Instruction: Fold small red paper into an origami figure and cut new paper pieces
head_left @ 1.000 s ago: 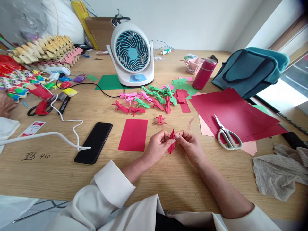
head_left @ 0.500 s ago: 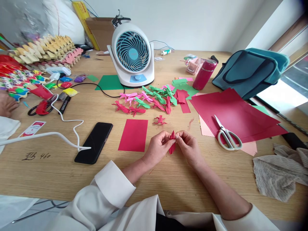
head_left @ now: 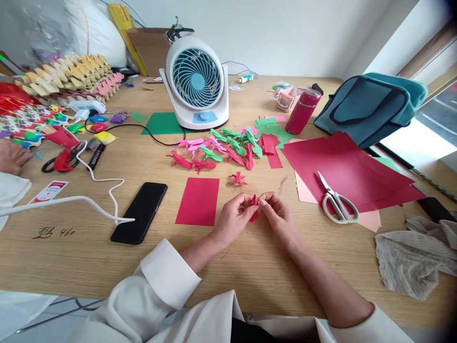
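Between my two hands is a small folded piece of red paper [head_left: 253, 215], pinched at its upper part just above the table. My left hand [head_left: 233, 216] is closed on its left side with thumb and forefinger. My right hand [head_left: 277, 215] grips its right edge between thumb and fingertips. Just beyond my hands a small red folded-paper figure [head_left: 237, 179] stands on the table. A flat red paper sheet [head_left: 198, 201] lies left of my left hand. Farther back is a pile of pink, green and red folded-paper figures [head_left: 228, 143].
White-handled scissors [head_left: 337, 200] rest on large red sheets [head_left: 342, 162] at right. A black phone [head_left: 140, 212] and a white cable [head_left: 103, 178] lie left. Behind are a fan [head_left: 198, 81], a red flask [head_left: 303, 112] and a teal bag [head_left: 364, 107]. Another person's hand [head_left: 12, 157] is far left.
The folded red paper has shifted slightly left and tilted; its top now looks spread into several points. My fingers have moved a little on it.
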Demonstrator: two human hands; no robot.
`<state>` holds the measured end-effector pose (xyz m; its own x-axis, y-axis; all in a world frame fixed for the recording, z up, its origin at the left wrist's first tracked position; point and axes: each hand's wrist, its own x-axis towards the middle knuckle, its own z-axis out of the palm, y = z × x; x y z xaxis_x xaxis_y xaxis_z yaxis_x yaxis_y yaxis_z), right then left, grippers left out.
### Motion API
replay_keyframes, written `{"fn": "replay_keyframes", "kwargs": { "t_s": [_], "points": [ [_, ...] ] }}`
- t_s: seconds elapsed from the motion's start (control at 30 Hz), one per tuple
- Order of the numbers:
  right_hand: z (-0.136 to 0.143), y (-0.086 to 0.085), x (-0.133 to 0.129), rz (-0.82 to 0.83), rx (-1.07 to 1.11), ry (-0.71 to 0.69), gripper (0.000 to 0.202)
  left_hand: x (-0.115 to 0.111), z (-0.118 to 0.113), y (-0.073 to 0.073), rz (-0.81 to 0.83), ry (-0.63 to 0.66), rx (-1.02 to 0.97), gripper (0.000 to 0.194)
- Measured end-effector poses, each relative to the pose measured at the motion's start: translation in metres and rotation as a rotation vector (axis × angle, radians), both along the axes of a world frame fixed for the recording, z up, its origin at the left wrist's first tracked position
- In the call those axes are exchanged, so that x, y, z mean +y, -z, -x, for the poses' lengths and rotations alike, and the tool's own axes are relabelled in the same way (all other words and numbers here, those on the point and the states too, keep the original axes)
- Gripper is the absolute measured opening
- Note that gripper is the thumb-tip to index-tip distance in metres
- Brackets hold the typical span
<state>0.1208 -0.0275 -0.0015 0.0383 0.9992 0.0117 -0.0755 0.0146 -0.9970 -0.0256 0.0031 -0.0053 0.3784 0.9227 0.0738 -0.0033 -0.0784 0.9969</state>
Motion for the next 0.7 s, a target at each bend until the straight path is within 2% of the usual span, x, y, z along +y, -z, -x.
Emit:
{"fn": "replay_keyframes", "kwargs": {
  "t_s": [0.23,0.43,0.6,0.7],
  "points": [
    [0.001,0.002,0.001,0.011,-0.025,-0.127,0.025,0.006,0.003,-0.001,0.089,-0.053,-0.140,0.023],
    [0.001,0.010,0.002,0.016,-0.025,-0.126,0.027,0.006,0.000,0.000,0.201,-0.067,-0.259,0.029],
    [0.002,0.006,-0.001,0.017,-0.097,-0.131,0.027,0.009,0.003,-0.003,0.139,-0.110,-0.246,0.027],
    [0.001,0.004,-0.001,0.015,-0.105,-0.180,0.024,0.010,0.006,-0.005,0.085,-0.080,-0.188,0.025]
  ]
}}
